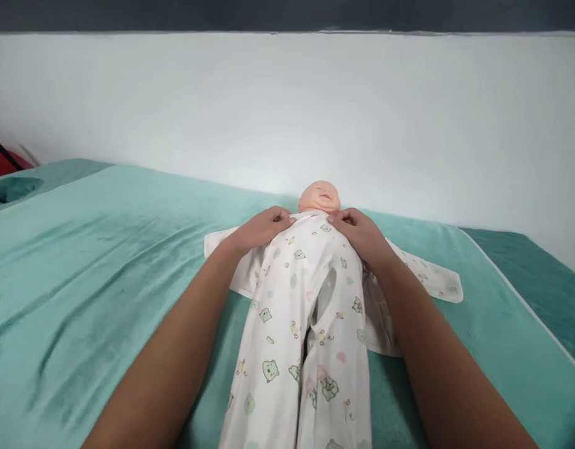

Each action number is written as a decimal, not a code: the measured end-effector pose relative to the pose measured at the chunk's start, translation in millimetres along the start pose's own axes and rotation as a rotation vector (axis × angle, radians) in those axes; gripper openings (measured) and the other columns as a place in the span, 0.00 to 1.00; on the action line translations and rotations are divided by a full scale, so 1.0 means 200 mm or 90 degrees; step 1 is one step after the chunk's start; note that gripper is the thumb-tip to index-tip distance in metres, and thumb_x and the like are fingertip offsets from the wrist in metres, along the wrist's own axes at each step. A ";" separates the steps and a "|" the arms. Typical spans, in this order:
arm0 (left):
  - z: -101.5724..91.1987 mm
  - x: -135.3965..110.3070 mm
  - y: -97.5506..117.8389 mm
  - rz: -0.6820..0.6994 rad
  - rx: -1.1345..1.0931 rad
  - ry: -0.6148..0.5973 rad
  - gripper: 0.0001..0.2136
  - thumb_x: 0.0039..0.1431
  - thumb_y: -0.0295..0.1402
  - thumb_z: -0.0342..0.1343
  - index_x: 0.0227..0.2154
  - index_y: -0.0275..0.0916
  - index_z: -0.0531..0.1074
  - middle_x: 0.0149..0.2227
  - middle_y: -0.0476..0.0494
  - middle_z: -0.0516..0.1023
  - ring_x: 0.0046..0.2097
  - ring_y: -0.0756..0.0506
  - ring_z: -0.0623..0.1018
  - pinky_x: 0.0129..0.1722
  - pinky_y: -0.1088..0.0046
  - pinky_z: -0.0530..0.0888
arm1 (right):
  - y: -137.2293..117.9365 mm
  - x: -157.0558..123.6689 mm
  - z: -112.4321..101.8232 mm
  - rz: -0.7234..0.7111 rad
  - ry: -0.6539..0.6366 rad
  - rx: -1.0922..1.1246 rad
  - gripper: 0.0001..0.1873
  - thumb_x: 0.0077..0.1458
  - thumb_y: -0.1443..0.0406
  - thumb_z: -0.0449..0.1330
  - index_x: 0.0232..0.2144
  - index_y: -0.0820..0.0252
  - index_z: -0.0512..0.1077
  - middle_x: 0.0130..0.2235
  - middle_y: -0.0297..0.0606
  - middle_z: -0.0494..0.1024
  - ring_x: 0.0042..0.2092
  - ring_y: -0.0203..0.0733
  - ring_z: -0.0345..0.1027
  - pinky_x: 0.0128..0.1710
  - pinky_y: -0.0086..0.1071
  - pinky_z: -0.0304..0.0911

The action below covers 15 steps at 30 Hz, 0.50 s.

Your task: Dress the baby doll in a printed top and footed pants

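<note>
A baby doll [319, 196] lies on its back, its smiling head showing just beyond my hands. White baby pants [287, 293] with a green bear print stretch from the doll's chest toward me, legs nearest, with a gap at the crotch. My left hand [264, 229] pinches the left corner of the waistband, while my right hand [360, 236] grips the right corner near the doll's neck. Beneath the pants a matching white baby shirt [434, 279] is spread out, sleeves to both sides. The pants hide the doll's body.
A turquoise plush sheet [105, 249] with some wrinkles covers the bed. Behind the doll's head rises a white wall [278, 112]. At the far left edge is a red and black item [4, 161]. Darker green fabric [535, 274] borders the right side.
</note>
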<state>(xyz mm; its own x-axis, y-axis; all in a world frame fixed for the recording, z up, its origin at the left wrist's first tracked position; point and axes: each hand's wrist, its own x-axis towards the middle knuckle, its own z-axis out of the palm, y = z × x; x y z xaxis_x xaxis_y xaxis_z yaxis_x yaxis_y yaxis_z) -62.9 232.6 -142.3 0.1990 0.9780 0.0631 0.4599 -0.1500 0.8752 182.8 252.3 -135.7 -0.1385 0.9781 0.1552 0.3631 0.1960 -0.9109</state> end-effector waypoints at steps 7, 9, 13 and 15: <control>0.08 0.05 -0.02 0.022 0.064 0.203 0.09 0.64 0.38 0.49 0.29 0.42 0.64 0.30 0.51 0.72 0.34 0.48 0.69 0.37 0.70 0.66 | 0.02 0.01 0.02 -0.023 0.033 0.007 0.14 0.53 0.55 0.64 0.25 0.56 0.66 0.28 0.29 0.70 0.32 0.38 0.60 0.36 0.34 0.59; 0.11 0.07 -0.03 0.011 0.107 0.251 0.08 0.65 0.36 0.48 0.30 0.42 0.64 0.28 0.51 0.71 0.33 0.47 0.69 0.37 0.69 0.66 | 0.03 0.02 0.04 -0.027 0.084 -0.009 0.13 0.52 0.56 0.63 0.25 0.55 0.65 0.28 0.30 0.70 0.32 0.38 0.61 0.37 0.35 0.60; 0.12 0.08 -0.05 0.025 0.131 0.251 0.06 0.64 0.35 0.49 0.35 0.42 0.70 0.35 0.47 0.77 0.39 0.44 0.75 0.43 0.66 0.70 | 0.05 0.03 0.06 -0.047 0.126 -0.040 0.13 0.53 0.56 0.63 0.25 0.56 0.67 0.30 0.32 0.73 0.34 0.40 0.64 0.41 0.37 0.63; 0.12 0.07 -0.06 0.063 0.145 0.229 0.11 0.65 0.33 0.47 0.42 0.43 0.75 0.44 0.45 0.80 0.46 0.43 0.76 0.50 0.65 0.70 | 0.05 0.01 0.06 -0.058 0.131 -0.026 0.10 0.53 0.56 0.62 0.29 0.57 0.71 0.33 0.34 0.77 0.37 0.41 0.67 0.44 0.39 0.64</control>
<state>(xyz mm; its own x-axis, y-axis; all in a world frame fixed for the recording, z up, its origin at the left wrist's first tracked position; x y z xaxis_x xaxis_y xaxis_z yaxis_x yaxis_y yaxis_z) -45.1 244.7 -163.9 -0.0441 0.9392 0.3406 0.6411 -0.2349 0.7306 174.6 255.9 -149.5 0.0172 0.9492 0.3141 0.3952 0.2821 -0.8742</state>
